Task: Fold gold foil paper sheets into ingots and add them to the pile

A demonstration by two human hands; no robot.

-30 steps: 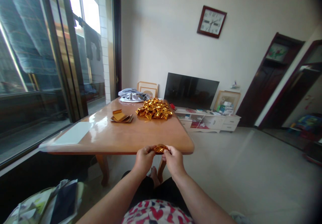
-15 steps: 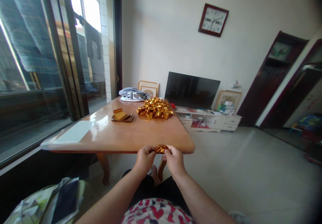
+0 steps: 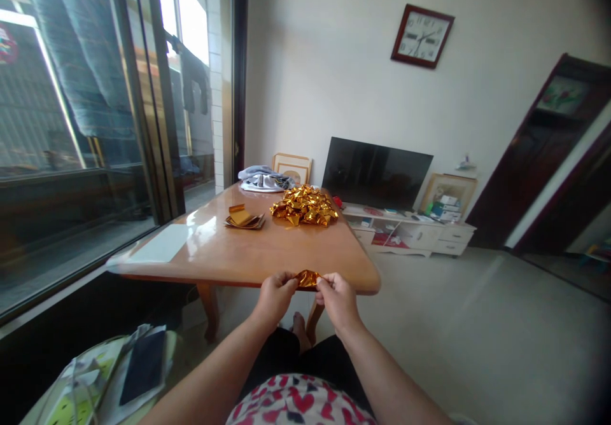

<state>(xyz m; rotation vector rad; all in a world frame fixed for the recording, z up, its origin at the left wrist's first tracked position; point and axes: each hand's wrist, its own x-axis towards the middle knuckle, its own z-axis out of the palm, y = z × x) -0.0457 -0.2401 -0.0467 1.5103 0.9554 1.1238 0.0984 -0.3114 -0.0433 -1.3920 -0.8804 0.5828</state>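
Observation:
A shiny gold foil paper piece, folded or crumpled into a small shape, is held between my two hands at the near edge of the wooden table. My left hand pinches its left end and my right hand its right end, thumbs on top. Beyond them on the table lies a heap of folded gold foil pieces. To its left sits a stack of flat gold paper sheets, the top one curled up.
Bundled grey-white cloth lies at the table's far end. A pale sheet rests on the left corner. At lower left a stool or chair holds a dark flat item. A television stands on a white cabinet beyond.
The view has turned slightly left, so the room sits farther right in the picture. Both hands still grip the foil piece, which now shows a little more between the fingers.

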